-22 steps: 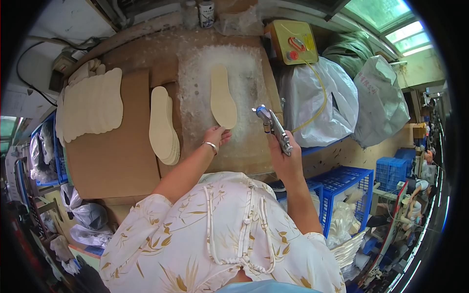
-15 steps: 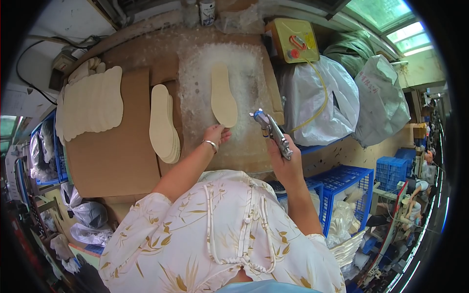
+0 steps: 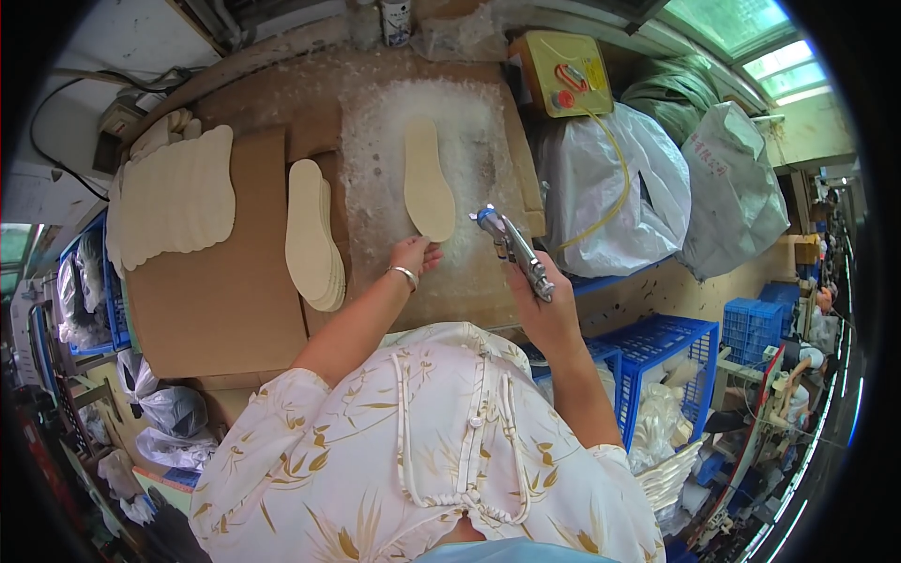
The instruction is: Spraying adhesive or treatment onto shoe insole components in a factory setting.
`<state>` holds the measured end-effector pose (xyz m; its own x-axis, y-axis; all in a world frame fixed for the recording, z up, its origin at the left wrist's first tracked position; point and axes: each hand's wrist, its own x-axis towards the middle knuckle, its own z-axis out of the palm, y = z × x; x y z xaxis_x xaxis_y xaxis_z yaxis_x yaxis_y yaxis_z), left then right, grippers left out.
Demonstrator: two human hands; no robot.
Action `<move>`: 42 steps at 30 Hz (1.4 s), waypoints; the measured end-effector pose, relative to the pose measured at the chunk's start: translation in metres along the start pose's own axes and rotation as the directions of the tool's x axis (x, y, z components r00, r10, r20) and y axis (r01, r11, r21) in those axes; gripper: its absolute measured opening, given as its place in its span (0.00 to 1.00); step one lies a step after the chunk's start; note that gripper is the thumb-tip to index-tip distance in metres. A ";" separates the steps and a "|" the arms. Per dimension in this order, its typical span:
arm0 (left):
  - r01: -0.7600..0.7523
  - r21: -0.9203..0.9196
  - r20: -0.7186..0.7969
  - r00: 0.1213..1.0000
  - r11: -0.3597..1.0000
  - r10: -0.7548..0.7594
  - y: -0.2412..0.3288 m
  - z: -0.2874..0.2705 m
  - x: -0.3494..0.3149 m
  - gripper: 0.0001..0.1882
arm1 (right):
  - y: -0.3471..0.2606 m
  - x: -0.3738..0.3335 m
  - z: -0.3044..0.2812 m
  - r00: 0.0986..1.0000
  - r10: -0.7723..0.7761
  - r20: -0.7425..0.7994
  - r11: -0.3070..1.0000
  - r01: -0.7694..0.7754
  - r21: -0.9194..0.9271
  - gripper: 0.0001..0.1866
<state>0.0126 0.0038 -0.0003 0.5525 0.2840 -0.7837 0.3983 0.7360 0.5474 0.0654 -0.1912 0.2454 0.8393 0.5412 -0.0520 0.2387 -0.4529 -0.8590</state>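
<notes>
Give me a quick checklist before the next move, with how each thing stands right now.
1. Spray gun in the right hand: ok, gripped.
2. Single insole lying on the whitened patch: ok.
3. Left hand at that insole's near end: ok; how firmly it holds, cannot tell.
4. Insole stack apart from the single insole: ok, off to its left.
5. Yellow hose joined to the gun: cannot tell, the joint is hidden.
6. Trigger position: cannot tell.
</notes>
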 end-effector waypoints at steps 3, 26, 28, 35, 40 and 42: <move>-0.005 0.007 -0.001 1.000 1.000 0.005 -0.001 0.000 0.000 0.11 | 0.001 0.001 -0.001 0.999 0.036 -0.020 0.999 -0.036 -0.018 0.13; 0.015 0.032 -0.030 0.999 0.999 -0.015 -0.001 0.000 0.002 0.11 | 0.007 -0.015 -0.009 0.999 0.044 -0.025 0.999 -0.045 -0.025 0.11; 0.012 0.036 -0.022 1.000 0.999 -0.011 -0.002 0.000 0.004 0.11 | 0.008 -0.017 -0.009 1.000 0.000 0.004 1.000 0.000 -0.030 0.12; 0.025 0.027 -0.041 0.999 0.999 -0.023 0.000 0.002 0.002 0.11 | 0.007 -0.017 -0.012 0.998 0.069 -0.009 0.997 -0.069 -0.042 0.11; 0.020 0.021 -0.055 0.998 1.000 -0.019 -0.002 0.002 0.003 0.11 | 0.009 -0.021 -0.010 1.000 -0.010 0.010 1.000 0.010 -0.027 0.11; 0.023 0.032 -0.043 0.999 0.999 -0.022 -0.002 0.002 0.004 0.11 | 0.009 -0.021 -0.011 1.000 0.006 -0.016 1.000 -0.006 -0.014 0.11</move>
<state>0.0156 0.0024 -0.0033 0.5114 0.2943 -0.8074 0.4344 0.7221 0.5384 0.0552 -0.2143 0.2439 0.8483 0.5272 -0.0494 0.2400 -0.4659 -0.8516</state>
